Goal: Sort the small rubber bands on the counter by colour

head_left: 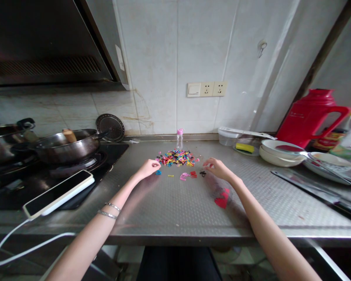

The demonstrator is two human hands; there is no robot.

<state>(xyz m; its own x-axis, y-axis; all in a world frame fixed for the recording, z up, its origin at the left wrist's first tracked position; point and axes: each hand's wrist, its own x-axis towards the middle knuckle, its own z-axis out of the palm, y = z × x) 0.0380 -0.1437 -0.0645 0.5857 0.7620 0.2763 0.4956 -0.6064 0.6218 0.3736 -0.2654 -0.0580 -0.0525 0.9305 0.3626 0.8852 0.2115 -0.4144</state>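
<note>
A heap of small, many-coloured rubber bands (178, 157) lies on the steel counter between my hands. My left hand (149, 168) is at the heap's left edge, thumb and fingers pinched together; whatever they hold is too small to make out. Just below those fingertips sit some blue bands (158, 172). My right hand (218, 168) hovers at the right, fingers bent and slightly apart, close to a few black bands (202, 173). In a row in front of the heap are a yellow band (171, 175), pink bands (183, 176) and red bands (193, 174).
Behind the heap stands a small clear bottle with a pink cap (179, 138). On the left are a pan (67, 148) on the stove and a phone (60, 193) with a cable. Bowls (280, 154), a knife (307, 191) and a red thermos (308, 117) occupy the right.
</note>
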